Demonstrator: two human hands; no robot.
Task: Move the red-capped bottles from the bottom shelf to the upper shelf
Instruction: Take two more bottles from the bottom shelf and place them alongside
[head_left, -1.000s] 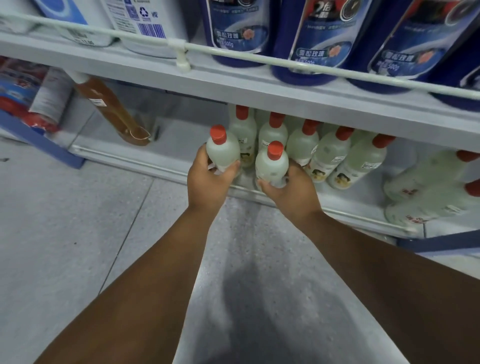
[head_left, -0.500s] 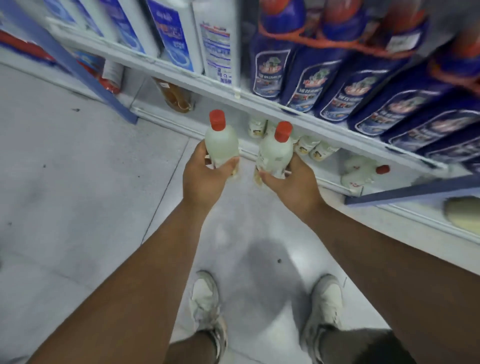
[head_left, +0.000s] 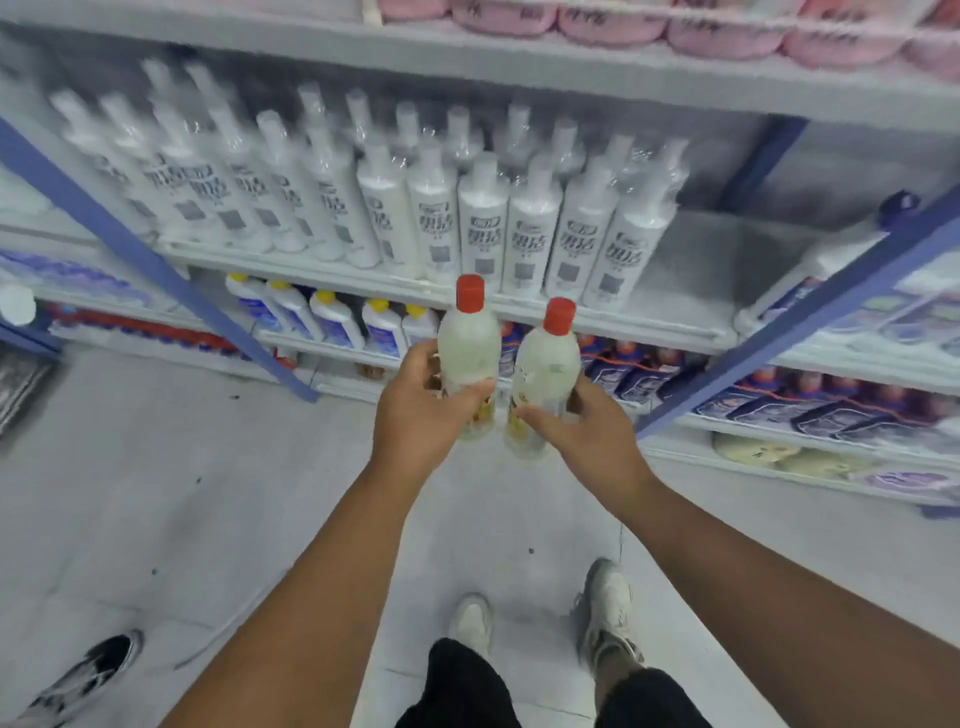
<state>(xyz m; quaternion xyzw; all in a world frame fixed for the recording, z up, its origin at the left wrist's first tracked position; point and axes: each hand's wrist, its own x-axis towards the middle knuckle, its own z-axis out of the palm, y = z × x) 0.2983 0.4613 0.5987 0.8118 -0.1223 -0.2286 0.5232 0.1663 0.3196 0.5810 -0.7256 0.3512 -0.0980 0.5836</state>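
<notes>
I have one red-capped bottle in each hand, both held upright out in front of the shelving, well clear of the bottom shelf. My left hand (head_left: 423, 415) wraps the lower body of the left bottle (head_left: 467, 353), thumb across the front; my right hand (head_left: 582, 431) holds the right bottle (head_left: 550, 374) the same way, so each grip is closed around its bottle. The long axes run vertical, caps up, the two bodies just beside each other. The open stretch of upper shelf (head_left: 691, 280) lies up and to the right of both bottles, next to the row of white bottles (head_left: 483, 223). I judge the right hand nearer that gap, so its bottle should go in first.
</notes>
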